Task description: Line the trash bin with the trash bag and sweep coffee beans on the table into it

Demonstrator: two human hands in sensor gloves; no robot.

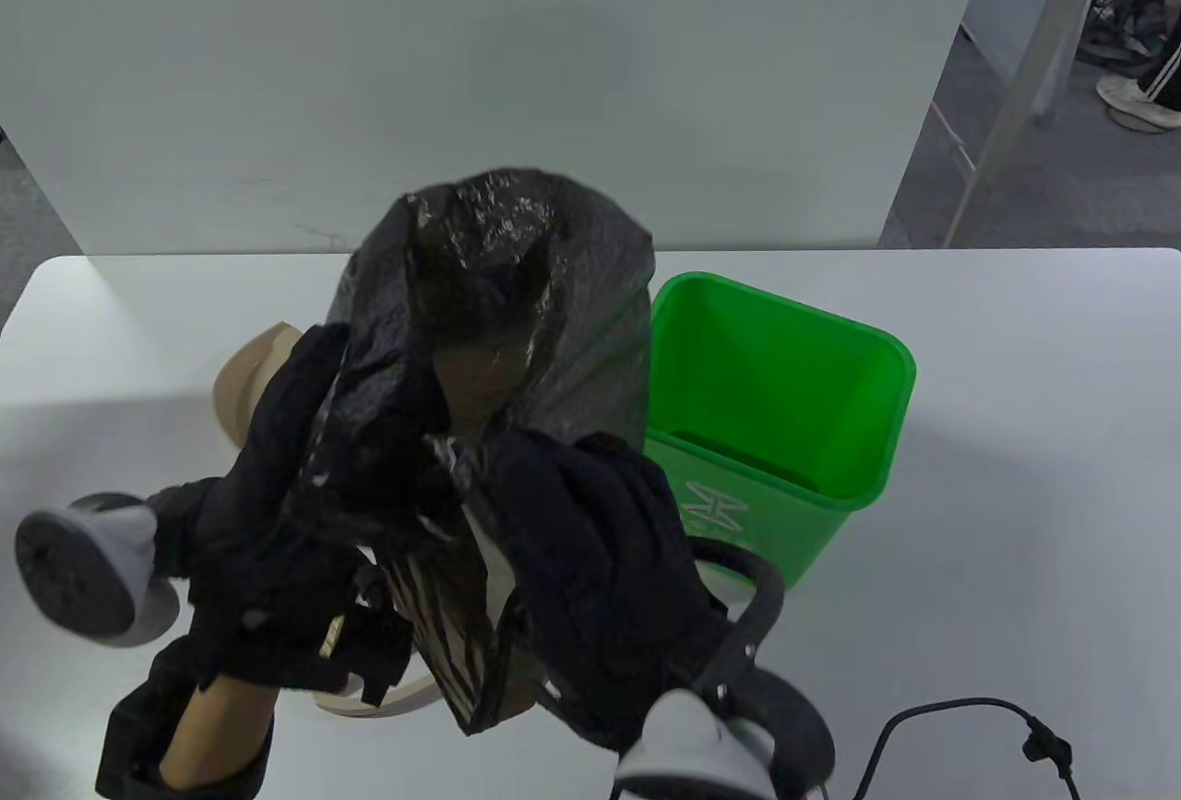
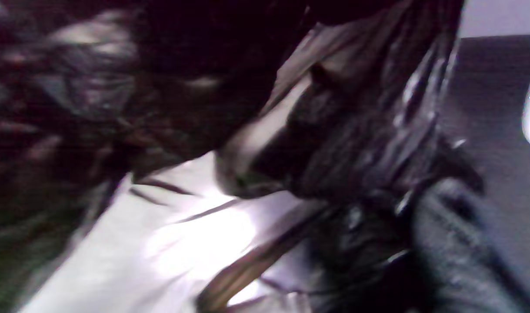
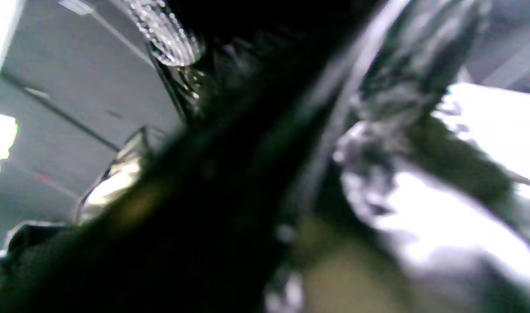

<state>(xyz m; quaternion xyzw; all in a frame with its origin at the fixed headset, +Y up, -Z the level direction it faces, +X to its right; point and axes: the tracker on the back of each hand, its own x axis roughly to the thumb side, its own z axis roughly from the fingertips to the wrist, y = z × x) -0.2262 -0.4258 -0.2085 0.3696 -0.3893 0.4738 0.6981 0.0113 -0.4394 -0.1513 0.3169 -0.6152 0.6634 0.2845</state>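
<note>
Bag: black trash bag (image 1: 503, 302) held up between both hands, mouth puffed open above them.
Left hand (image 1: 277, 505): grips bag's left edge.
Right hand (image 1: 590, 542): grips right edge.
Bin (image 1: 784, 394): green, unlined, just right of the hands; bare table (image 1: 1015, 505) beyond it.

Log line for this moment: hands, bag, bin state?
left hand: grips trash bag | right hand: grips trash bag | bag: held above table, partly opened | trash bin: unlined, upright | beans: not visible

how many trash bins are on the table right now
1. The green trash bin stands open and unlined at the table's right centre, beside the black trash bag both hands hold. Another could be hidden behind the bag.
</note>
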